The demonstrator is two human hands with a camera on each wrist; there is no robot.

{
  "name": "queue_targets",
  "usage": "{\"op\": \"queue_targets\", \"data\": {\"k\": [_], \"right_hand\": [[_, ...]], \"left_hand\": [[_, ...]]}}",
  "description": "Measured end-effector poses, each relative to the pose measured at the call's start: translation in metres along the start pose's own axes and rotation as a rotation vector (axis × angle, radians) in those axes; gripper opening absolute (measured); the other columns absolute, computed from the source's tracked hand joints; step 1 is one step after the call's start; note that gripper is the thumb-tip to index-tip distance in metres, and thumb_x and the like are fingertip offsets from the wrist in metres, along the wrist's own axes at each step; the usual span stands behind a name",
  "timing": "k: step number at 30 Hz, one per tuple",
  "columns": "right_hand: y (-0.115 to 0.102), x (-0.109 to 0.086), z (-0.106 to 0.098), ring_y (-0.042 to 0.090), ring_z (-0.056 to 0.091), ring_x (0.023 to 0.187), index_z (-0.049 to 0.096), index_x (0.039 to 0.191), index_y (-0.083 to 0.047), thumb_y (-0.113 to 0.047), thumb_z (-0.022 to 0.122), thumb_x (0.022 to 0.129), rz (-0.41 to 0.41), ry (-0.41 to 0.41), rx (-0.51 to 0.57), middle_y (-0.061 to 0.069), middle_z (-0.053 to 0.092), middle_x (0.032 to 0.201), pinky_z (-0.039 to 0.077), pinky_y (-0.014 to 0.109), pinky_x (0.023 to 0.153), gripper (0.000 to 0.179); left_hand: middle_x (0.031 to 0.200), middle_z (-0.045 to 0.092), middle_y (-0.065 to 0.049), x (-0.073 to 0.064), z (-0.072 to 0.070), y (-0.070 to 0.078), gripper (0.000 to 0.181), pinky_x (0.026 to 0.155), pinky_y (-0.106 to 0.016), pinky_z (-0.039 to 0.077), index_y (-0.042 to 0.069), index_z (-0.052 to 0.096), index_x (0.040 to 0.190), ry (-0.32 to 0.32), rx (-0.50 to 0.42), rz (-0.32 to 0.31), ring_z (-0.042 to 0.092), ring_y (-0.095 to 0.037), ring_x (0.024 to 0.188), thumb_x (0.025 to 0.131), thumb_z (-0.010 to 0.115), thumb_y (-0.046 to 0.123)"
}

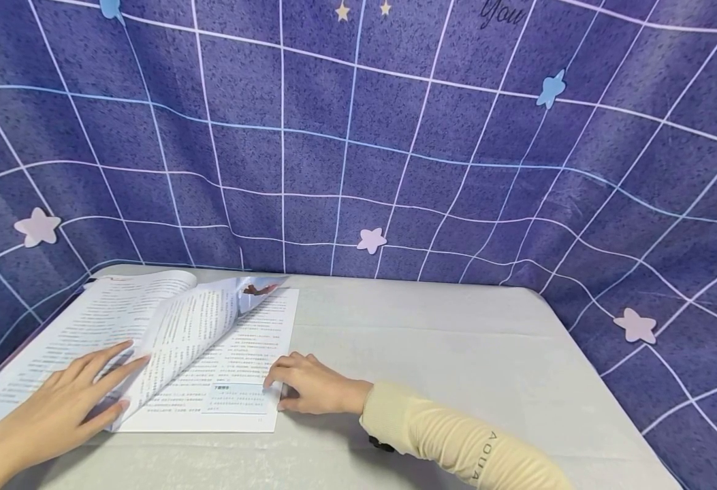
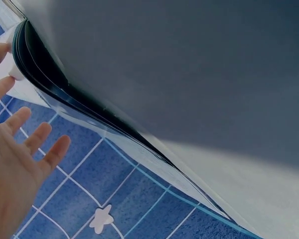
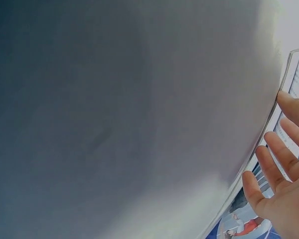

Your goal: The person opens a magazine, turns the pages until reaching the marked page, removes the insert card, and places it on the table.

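Observation:
An open magazine (image 1: 242, 364) with printed text lies at the left of the table. One of its leaves (image 1: 193, 320) is lifted and curls over toward the left, with a colour picture on its far corner. My left hand (image 1: 67, 395) lies with spread, fairly straight fingers over the left page, its fingertips touching the lifted leaf near the spine. My right hand (image 1: 315, 384) is at the right edge of the right page, near a pale blue text box. In the right wrist view the thumb (image 3: 291, 107) touches the page edge and the other fingers are loosely extended.
The table (image 1: 444, 347) has a pale grey-white cover. Behind and beside it hangs a blue curtain (image 1: 309, 156) with a grid and star pattern. The magazine's dark cover edge (image 1: 39, 333) shows at the left.

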State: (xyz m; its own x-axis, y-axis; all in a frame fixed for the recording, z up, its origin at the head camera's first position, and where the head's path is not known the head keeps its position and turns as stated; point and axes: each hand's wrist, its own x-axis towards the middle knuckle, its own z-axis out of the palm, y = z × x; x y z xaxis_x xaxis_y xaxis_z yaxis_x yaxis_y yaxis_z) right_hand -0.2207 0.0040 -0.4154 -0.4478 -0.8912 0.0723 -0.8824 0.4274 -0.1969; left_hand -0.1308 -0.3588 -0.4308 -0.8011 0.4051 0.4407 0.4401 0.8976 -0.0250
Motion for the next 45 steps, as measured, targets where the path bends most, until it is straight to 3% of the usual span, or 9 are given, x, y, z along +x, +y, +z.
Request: {"op": "queue_targets", "data": {"k": [9, 16, 23, 33, 39, 45], "right_hand": [[0.0001, 0.0001, -0.0004, 0.005, 0.048, 0.103, 0.059, 0.110, -0.022, -0.030, 0.070, 0.079, -0.011, 0.002, -0.005, -0.009, 0.057, 0.115, 0.034, 0.013, 0.078, 0.034], [0.0010, 0.0015, 0.0015, 0.004, 0.048, 0.101, 0.060, 0.108, -0.023, -0.033, 0.071, 0.077, -0.014, 0.006, -0.024, -0.010, 0.057, 0.113, 0.033, 0.013, 0.077, 0.035], [0.0015, 0.0013, 0.0012, 0.004, 0.048, 0.100, 0.061, 0.107, -0.023, -0.035, 0.069, 0.078, -0.010, 0.003, -0.016, -0.010, 0.057, 0.114, 0.033, 0.013, 0.077, 0.033], [0.0016, 0.0008, 0.0013, 0.003, 0.048, 0.096, 0.062, 0.106, -0.023, -0.035, 0.060, 0.086, -0.028, 0.034, -0.014, -0.009, 0.058, 0.111, 0.032, 0.012, 0.075, 0.024], [0.0012, 0.0014, 0.0015, 0.002, 0.047, 0.092, 0.063, 0.104, -0.023, -0.032, 0.059, 0.088, -0.035, 0.046, -0.015, -0.010, 0.059, 0.109, 0.032, 0.012, 0.074, 0.018], [0.0008, 0.0013, 0.0014, 0.002, 0.047, 0.093, 0.064, 0.101, -0.024, -0.029, 0.058, 0.089, -0.042, 0.053, -0.008, -0.011, 0.060, 0.108, 0.032, 0.012, 0.074, 0.014]], "left_hand": [[0.146, 0.027, -0.011, -0.0027, 0.0030, -0.0003, 0.076, 0.091, -0.072, 0.021, 0.021, 0.040, 0.137, -0.016, -0.055, -0.013, 0.033, -0.040, 0.118, 0.071, 0.073, 0.039], [0.145, 0.029, -0.010, -0.0021, 0.0028, -0.0012, 0.081, 0.083, -0.065, 0.030, 0.019, 0.040, 0.138, 0.000, -0.038, 0.001, 0.035, -0.038, 0.115, 0.068, 0.074, 0.041], [0.147, 0.028, -0.010, -0.0013, 0.0024, -0.0002, 0.085, 0.094, -0.068, 0.023, 0.015, 0.034, 0.141, -0.003, -0.043, -0.004, 0.028, -0.034, 0.128, 0.070, 0.074, 0.039], [0.145, 0.030, -0.014, 0.0013, 0.0023, -0.0016, 0.078, 0.110, -0.053, 0.015, 0.012, 0.038, 0.139, 0.047, -0.026, 0.060, 0.035, -0.037, 0.116, 0.075, 0.067, 0.047], [0.140, 0.037, -0.015, 0.0042, 0.0021, -0.0008, 0.067, 0.087, -0.051, 0.031, 0.016, 0.044, 0.135, 0.078, -0.031, 0.081, 0.041, -0.035, 0.108, 0.082, 0.057, 0.055], [0.139, 0.036, -0.015, 0.0038, -0.0003, 0.0019, 0.066, 0.079, -0.051, 0.033, 0.022, 0.046, 0.134, 0.028, -0.015, 0.063, 0.041, -0.036, 0.107, 0.074, 0.069, 0.038]]}}
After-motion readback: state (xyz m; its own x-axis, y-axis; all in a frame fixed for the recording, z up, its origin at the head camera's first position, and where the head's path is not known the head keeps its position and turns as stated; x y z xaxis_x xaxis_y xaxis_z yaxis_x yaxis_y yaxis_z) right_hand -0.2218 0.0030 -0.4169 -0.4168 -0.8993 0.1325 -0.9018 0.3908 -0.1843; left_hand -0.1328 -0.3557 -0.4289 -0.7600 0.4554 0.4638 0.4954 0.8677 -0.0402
